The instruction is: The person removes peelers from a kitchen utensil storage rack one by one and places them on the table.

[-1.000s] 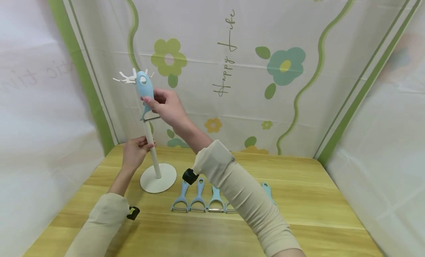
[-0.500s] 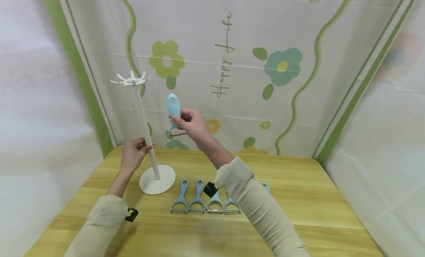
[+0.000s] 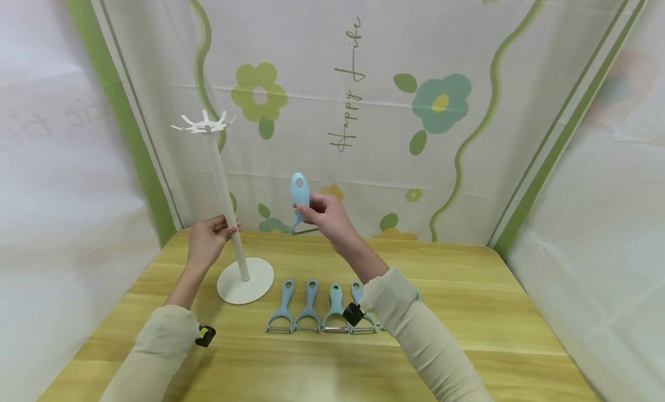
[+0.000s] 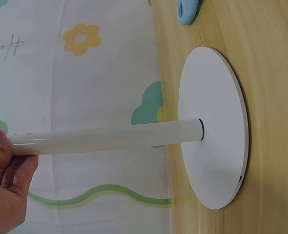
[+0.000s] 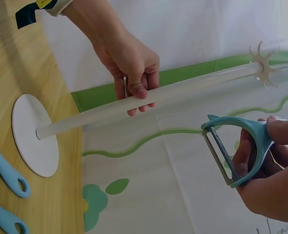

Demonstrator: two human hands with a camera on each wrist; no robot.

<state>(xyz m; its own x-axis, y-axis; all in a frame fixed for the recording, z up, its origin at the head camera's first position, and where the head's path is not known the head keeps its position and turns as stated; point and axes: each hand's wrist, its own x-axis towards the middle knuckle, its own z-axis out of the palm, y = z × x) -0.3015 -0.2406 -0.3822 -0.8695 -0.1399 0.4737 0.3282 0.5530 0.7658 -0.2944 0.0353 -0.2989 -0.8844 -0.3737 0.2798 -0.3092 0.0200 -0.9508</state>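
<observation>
My left hand [image 3: 206, 240] grips the white pole of a utensil stand [image 3: 223, 188] about midway up, thumb on one side and fingers round the other. The stand has a round flat base [image 4: 212, 170] on the table and a ring of curved hooks [image 3: 204, 125] on top, all of them bare. In my right hand [image 3: 332, 220] is a light blue peeler [image 3: 300, 189], pinched with its holed handle end up and its blade down. The right wrist view shows the peeler's Y-shaped head and metal blade [image 5: 219, 153] beside the palm. It is held in the air, right of the pole and apart from it.
On the wooden table [image 3: 291, 367], right of the base, several blue peelers [image 3: 310, 306] lie in a row, handles away from me. My right sleeve [image 3: 421, 327] covers part of the row. A flowered cloth [image 3: 374, 101] hangs behind the table, with cloth at both sides.
My right hand has carried the peeler from beside the stand's hooks down and to the right, away from the pole. The left hand has stayed on the pole.
</observation>
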